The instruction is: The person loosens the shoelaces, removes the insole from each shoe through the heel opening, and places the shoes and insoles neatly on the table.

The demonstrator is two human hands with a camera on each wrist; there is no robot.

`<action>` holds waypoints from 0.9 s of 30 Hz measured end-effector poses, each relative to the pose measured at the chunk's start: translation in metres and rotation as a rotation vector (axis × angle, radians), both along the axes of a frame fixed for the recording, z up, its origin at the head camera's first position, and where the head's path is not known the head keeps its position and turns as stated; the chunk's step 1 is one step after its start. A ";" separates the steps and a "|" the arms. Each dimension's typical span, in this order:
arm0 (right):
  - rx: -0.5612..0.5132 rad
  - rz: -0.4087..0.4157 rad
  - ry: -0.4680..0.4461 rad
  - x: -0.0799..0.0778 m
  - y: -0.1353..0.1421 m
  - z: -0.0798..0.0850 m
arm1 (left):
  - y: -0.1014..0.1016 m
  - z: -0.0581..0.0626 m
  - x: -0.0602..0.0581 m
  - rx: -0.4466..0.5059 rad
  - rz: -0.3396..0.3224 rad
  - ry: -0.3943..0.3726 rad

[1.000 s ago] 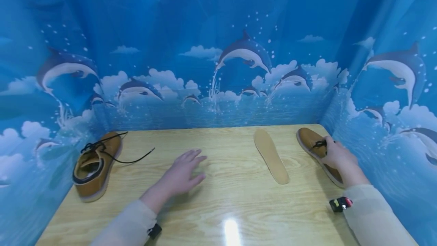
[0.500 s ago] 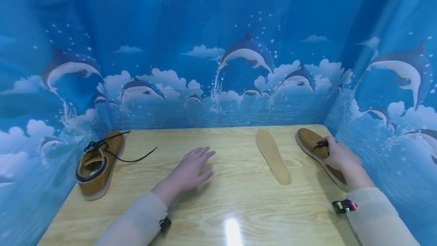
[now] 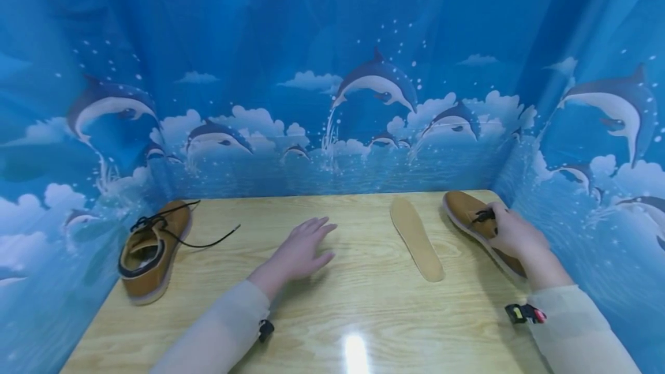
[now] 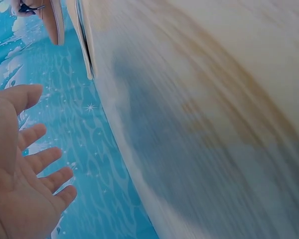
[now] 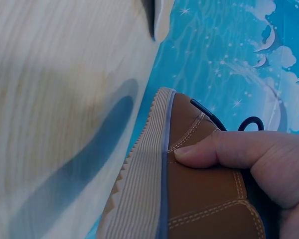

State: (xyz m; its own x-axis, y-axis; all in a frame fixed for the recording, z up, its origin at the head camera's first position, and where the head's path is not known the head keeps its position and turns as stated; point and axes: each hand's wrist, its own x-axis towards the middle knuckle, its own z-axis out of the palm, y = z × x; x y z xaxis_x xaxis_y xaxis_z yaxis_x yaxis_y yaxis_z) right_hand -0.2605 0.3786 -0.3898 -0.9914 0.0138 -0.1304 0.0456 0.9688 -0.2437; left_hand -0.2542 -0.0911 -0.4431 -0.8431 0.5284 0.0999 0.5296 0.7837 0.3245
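My right hand (image 3: 519, 239) grips a brown lace-up shoe (image 3: 464, 205) at the right end of the table. In the right wrist view the thumb (image 5: 214, 149) presses the side of the shoe (image 5: 199, 194), whose ribbed pale sole hangs above the table over its own shadow. Over the middle of the table my left hand (image 3: 298, 250) is held with fingers spread, touching nothing. Its palm (image 4: 20, 199) shows bare in the left wrist view. A tan insole (image 3: 415, 238) lies flat between the hands, nearer the right one.
A second brown shoe (image 3: 150, 258) stands at the table's left edge, its black lace (image 3: 208, 244) trailing over the wood. A blue dolphin-print curtain (image 3: 332, 85) closes off the back and both sides of the table (image 3: 405, 328).
The left hand has drifted right and slightly away from me. The right hand has lifted the shoe a little, and its toe has swung slightly left.
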 end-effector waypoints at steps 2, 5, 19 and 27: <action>-0.004 0.022 0.008 0.001 -0.005 0.004 | 0.003 0.000 -0.002 0.002 -0.001 -0.003; -0.002 0.060 0.016 0.003 -0.012 0.010 | 0.007 -0.001 -0.004 0.001 -0.002 -0.007; -0.006 0.154 0.035 0.003 -0.041 0.017 | 0.031 -0.003 -0.015 0.027 -0.042 -0.008; -0.002 0.201 0.064 0.002 -0.062 0.015 | 0.047 -0.003 -0.021 0.042 -0.051 -0.009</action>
State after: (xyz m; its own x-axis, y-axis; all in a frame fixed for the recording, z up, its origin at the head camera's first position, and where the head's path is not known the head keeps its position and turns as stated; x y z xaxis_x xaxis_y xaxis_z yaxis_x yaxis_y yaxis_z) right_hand -0.2583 0.3164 -0.3747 -0.9805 -0.1850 -0.0671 -0.1638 0.9563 -0.2421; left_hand -0.2748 -0.0444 -0.4460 -0.8162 0.5662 0.1152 0.5654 0.7415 0.3613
